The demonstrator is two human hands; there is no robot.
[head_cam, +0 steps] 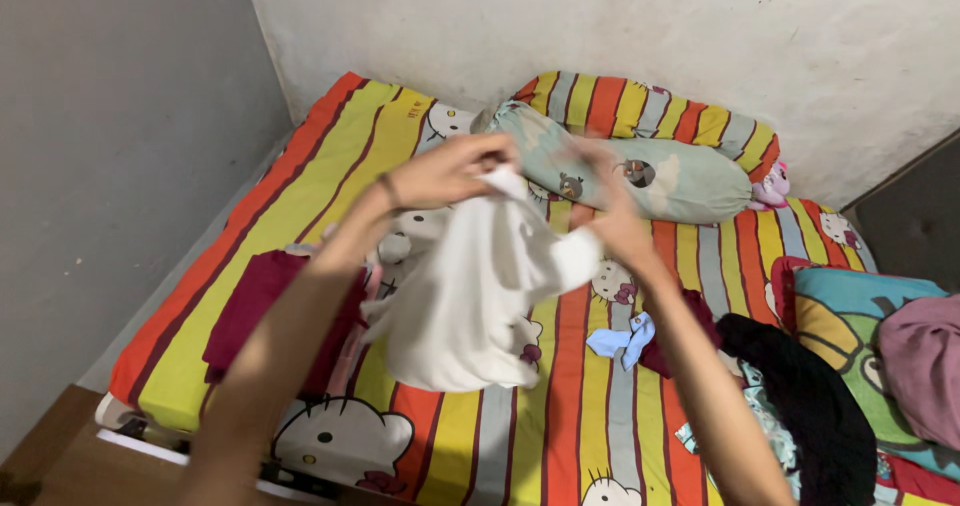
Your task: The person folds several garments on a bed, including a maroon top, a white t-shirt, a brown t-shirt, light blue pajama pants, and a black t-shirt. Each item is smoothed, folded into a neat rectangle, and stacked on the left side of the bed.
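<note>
Left hand point(450, 171) pinches the top edge of a white garment point(470, 296), fingers closed on a bunched corner of the cloth. Right hand point(610, 211) is blurred, yet it seems to grip the same upper edge at about 3 o'clock from the left hand, with a fold of cloth draped over the wrist. Between the two hands the garment hangs slack above the striped bedsheet point(590, 416), its lower end resting on or just over the sheet.

By its droop and creases the cloth looks light, thin and very soft; it should keep no shape of its own and collapse wherever it is unsupported. It seems neither slippery nor fragile. Holding it by two separated points on a seam or hem, as now, looks the surest way to spread it flat.

At 9 o'clock from the garment lies a folded maroon cloth point(255, 301). At 3 o'clock sits a small light-blue piece point(620, 341), and farther on, at 4 o'clock, a black garment point(815, 406). At 12 o'clock a long bolster pillow point(660, 181) lies across the bed.
</note>
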